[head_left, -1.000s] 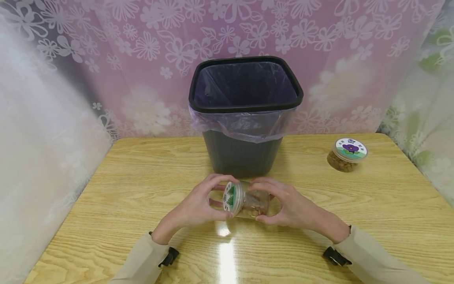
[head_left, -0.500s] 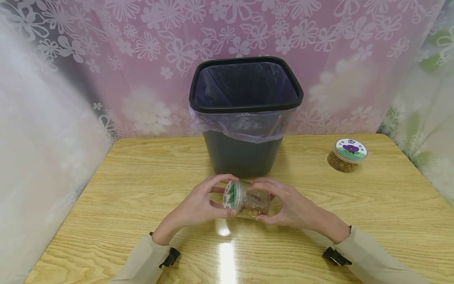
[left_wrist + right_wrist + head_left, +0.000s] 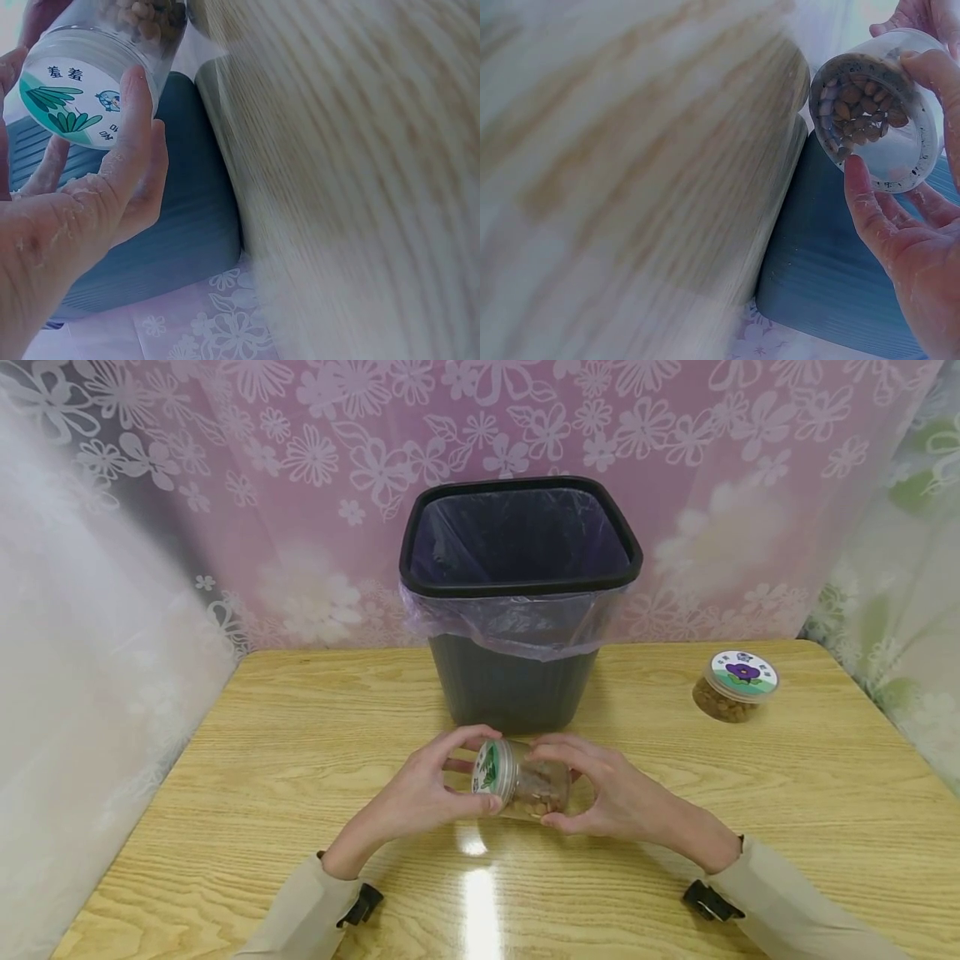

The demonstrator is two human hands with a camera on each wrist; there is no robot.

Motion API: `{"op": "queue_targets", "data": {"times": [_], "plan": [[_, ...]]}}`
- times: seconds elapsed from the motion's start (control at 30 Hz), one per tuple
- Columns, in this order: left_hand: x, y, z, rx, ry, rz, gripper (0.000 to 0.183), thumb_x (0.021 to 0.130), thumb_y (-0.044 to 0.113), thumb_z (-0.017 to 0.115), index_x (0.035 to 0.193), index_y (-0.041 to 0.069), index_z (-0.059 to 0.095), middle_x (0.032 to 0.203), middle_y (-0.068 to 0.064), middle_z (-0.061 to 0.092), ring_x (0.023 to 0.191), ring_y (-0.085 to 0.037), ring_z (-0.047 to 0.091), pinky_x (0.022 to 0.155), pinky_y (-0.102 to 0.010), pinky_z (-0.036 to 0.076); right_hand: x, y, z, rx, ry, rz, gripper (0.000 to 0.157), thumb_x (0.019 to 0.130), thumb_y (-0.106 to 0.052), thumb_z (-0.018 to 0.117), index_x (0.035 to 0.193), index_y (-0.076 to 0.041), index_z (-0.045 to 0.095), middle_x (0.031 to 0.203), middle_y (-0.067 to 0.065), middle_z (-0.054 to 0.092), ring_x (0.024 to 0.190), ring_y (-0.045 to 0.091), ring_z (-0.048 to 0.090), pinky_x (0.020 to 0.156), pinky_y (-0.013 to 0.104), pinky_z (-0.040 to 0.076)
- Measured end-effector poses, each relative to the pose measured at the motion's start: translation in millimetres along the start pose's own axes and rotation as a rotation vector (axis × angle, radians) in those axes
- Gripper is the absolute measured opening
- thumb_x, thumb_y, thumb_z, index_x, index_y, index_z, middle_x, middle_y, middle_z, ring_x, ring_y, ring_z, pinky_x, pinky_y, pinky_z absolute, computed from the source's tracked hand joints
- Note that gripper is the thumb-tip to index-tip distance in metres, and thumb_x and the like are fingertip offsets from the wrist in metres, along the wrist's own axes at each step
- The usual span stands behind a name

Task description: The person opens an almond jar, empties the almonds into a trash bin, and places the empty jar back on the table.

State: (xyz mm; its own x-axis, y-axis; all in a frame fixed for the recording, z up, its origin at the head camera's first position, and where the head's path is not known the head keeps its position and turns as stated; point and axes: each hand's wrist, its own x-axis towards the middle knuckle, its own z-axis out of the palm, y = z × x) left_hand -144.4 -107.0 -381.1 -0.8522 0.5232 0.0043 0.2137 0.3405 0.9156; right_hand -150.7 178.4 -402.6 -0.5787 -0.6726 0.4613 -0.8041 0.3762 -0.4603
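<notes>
A clear plastic jar (image 3: 536,789) of brown, almond-like pieces (image 3: 861,109) lies sideways between the two hands, in front of a dark bin. Its round lid (image 3: 71,101), labelled with green leaves, faces left. The left hand (image 3: 420,785) grips the lid's rim with its thumb and fingers. At the other end, the right hand (image 3: 615,789) holds the jar near its base, thumb low and fingers over the top. The right wrist view shows the jar's bottom, with the pieces gathered to one side. I cannot tell whether the jar touches the table.
A dark bin (image 3: 517,685) with a black rim and a purple liner bag stands just behind the hands. To the right, a second, shorter jar (image 3: 731,693) with a purple-flower lid stands on the wooden table (image 3: 315,718). A flowered pink curtain (image 3: 315,510) hangs behind.
The left thumb has moved slightly up along the lid's rim, and the leaf label has turned with it. The right hand and the jar's body have stayed in place.
</notes>
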Motion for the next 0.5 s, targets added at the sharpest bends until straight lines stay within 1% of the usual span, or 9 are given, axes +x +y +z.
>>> {"op": "queue_targets", "data": {"times": [0.03, 0.13, 0.23, 0.4, 0.5], "plan": [[0.0, 0.3, 0.1, 0.005, 0.004, -0.009, 0.069, 0.082, 0.028, 0.084, 0.143, 0.034, 0.053, 0.139, -0.007, 0.055, 0.122, -0.037, 0.061, 0.081, -0.034, 0.062, 0.1, 0.0, 0.0, -0.002, 0.000, -0.001, 0.070, 0.075, -0.016, 0.091, 0.136, -0.015, 0.058, 0.135, 0.010, 0.062, 0.112, 0.023, 0.065, 0.075, 0.029, 0.058], [-0.4, 1.3, 0.4, 0.022, 0.016, -0.035, 0.068, 0.082, 0.030, 0.084, 0.143, 0.035, 0.053, 0.139, -0.008, 0.056, 0.122, -0.037, 0.062, 0.084, -0.038, 0.061, 0.1, -0.1, 0.0, 0.002, -0.003, 0.000, 0.070, 0.075, -0.016, 0.091, 0.136, -0.014, 0.059, 0.135, 0.011, 0.062, 0.112, 0.023, 0.065, 0.074, 0.028, 0.059], [-0.6, 2.3, 0.8, 0.031, 0.027, -0.065, 0.067, 0.083, 0.031, 0.084, 0.142, 0.038, 0.053, 0.139, -0.008, 0.056, 0.122, -0.038, 0.062, 0.085, -0.041, 0.061, 0.2, -0.2, -0.3, -0.002, -0.006, 0.003, 0.070, 0.075, -0.016, 0.091, 0.136, -0.014, 0.059, 0.136, 0.010, 0.062, 0.113, 0.024, 0.065, 0.077, 0.029, 0.059], [-0.6, 3.2, 1.1, 0.017, 0.027, -0.094, 0.066, 0.083, 0.031, 0.083, 0.141, 0.039, 0.053, 0.140, -0.008, 0.056, 0.122, -0.038, 0.062, 0.084, -0.043, 0.060, 0.5, 0.1, -0.6, 0.018, -0.007, 0.008, 0.070, 0.074, -0.015, 0.091, 0.137, -0.014, 0.058, 0.136, 0.011, 0.062, 0.109, 0.022, 0.065, 0.073, 0.025, 0.059], [-1.3, 3.3, 0.7, 0.009, 0.021, -0.096, 0.066, 0.084, 0.031, 0.083, 0.142, 0.038, 0.053, 0.140, -0.008, 0.055, 0.123, -0.038, 0.060, 0.085, -0.042, 0.060, 0.8, 0.5, 0.0, 0.033, -0.005, -0.002, 0.069, 0.075, -0.013, 0.090, 0.136, -0.013, 0.059, 0.135, 0.012, 0.062, 0.107, 0.022, 0.066, 0.073, 0.023, 0.058]]}}
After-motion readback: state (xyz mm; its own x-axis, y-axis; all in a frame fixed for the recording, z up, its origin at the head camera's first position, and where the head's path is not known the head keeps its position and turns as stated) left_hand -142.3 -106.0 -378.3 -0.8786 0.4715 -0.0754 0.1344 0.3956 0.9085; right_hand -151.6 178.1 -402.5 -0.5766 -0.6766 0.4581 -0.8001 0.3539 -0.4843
